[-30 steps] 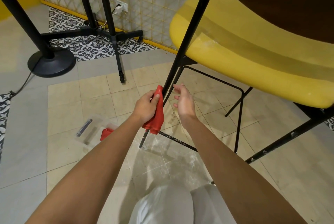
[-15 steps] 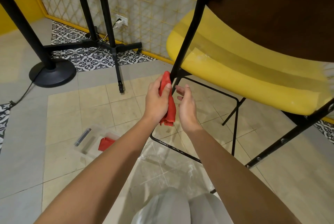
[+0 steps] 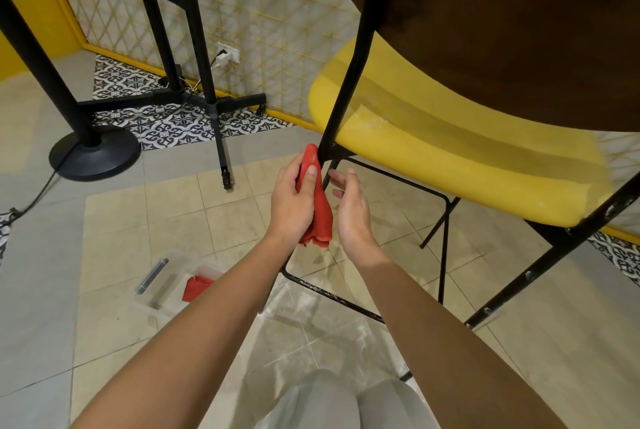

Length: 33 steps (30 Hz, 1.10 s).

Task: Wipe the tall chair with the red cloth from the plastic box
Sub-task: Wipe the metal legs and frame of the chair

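The tall chair has a yellow seat (image 3: 450, 148), a dark brown backrest (image 3: 519, 30) and thin black metal legs (image 3: 349, 68). My left hand (image 3: 292, 203) grips a red cloth (image 3: 317, 200) wrapped around the front-left leg, just below the seat. My right hand (image 3: 353, 213) is held open beside the cloth on the leg's other side, fingers spread, holding nothing. The clear plastic box (image 3: 166, 281) lies on the floor to the lower left, with another red cloth (image 3: 195, 286) and a dark tube (image 3: 152, 274) inside.
A black round-based pole (image 3: 90, 151) stands at the left with a cable trailing from it. A black stand with a cross foot (image 3: 207, 102) is near the tiled wall. The chair's footrest bar (image 3: 332, 295) crosses the floor in front of my knees (image 3: 346, 404).
My left hand slid the red cloth up the chair leg, from near the footrest to just under the seat. My right hand rose alongside it, staying open.
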### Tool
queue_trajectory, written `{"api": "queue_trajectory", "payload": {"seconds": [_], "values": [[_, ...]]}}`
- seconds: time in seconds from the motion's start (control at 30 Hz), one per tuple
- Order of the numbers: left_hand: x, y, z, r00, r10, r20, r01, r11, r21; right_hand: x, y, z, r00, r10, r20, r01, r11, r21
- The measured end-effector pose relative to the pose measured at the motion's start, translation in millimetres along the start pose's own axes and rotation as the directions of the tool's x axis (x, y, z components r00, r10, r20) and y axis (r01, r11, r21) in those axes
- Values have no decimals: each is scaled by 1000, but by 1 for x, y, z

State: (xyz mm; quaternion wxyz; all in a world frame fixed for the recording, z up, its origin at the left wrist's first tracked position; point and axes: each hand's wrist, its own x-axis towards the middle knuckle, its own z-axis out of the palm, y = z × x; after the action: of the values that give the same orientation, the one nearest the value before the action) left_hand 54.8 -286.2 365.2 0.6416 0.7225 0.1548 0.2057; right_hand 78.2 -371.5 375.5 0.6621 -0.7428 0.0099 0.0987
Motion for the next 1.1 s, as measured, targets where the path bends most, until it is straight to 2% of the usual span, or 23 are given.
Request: {"api": "queue_trajectory", "payload": {"seconds": [0.1, 0.27, 0.4, 0.53, 0.6, 0.73, 0.83, 0.93, 1.1], "values": [[-5, -3, 1, 1000, 27, -10, -27, 999, 21, -1, 2, 2, 1000, -1, 25, 1, 1000, -4], [-9, -29, -3, 998, -60, 9, 59, 994, 96, -2, 16, 3, 997, 32, 65, -32, 999, -8], [-9, -55, -11, 974, -216, 70, 203, 966, 159, 0, 31, 5, 995, 74, 69, -71, 997, -36], [-2, -58, -24, 894, -422, 150, 404, 905, 135, 3, 41, 7, 989, 130, 77, -125, 990, -61], [5, -51, -30, 865, -466, 186, 447, 884, 138, 6, 44, 9, 985, 156, 69, -151, 986, -70], [18, -37, -30, 872, -413, 264, 432, 901, -19, 13, 49, 13, 982, 175, 68, -170, 983, -74], [20, -41, -27, 885, -371, 282, 401, 914, -57, 15, 54, 16, 985, 156, 68, -151, 986, -69], [18, -53, -24, 893, -373, 251, 388, 922, -10, 17, 60, 16, 987, 135, 85, -129, 989, -74], [7, -75, -28, 875, -435, 213, 408, 899, 162, 12, 66, 17, 981, 154, 115, -143, 985, -97]]}}
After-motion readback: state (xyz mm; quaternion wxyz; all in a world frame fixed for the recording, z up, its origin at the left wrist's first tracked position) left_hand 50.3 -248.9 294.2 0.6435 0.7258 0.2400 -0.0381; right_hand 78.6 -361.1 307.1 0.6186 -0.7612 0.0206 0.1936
